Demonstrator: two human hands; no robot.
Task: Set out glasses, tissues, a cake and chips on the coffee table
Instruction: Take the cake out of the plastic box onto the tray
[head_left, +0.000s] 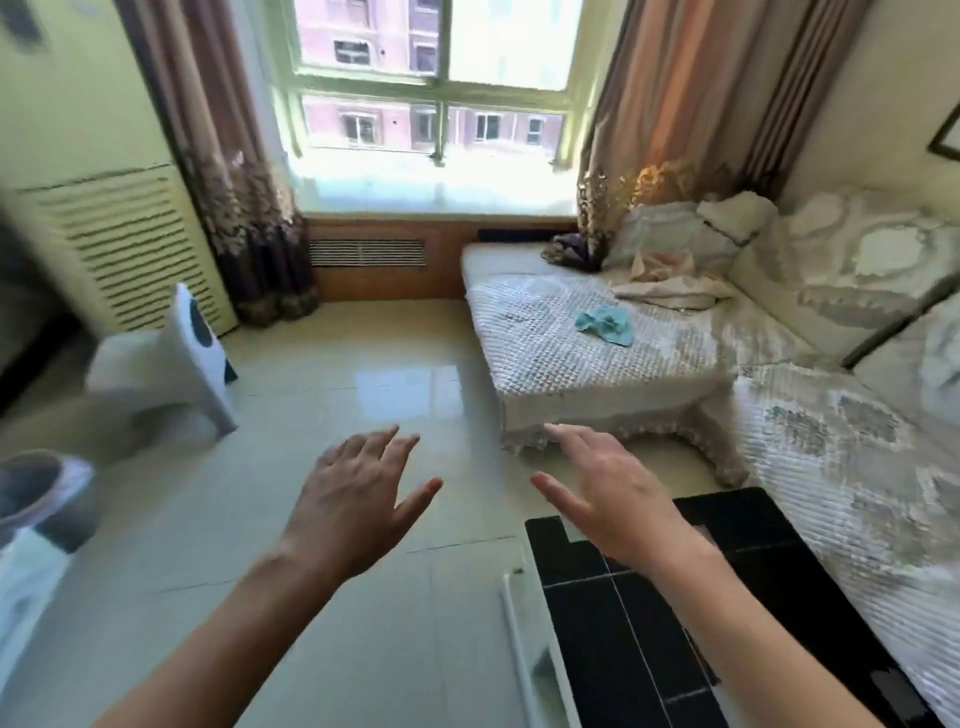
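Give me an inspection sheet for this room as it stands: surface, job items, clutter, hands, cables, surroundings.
Surface: black-topped coffee table at lower right; the part in view is bare.
Job's things: glasses, tissues, cake, chips: nothing seen.
Clutter: teal cloth and crumpled beige cloth on the sofa.
Hands: left hand and right hand both open, palms down, empty, in the air.
Cables: nothing seen.
Surroundings: window with curtains, standing air conditioner, white stool, glossy tiled floor. Left edge blurred.
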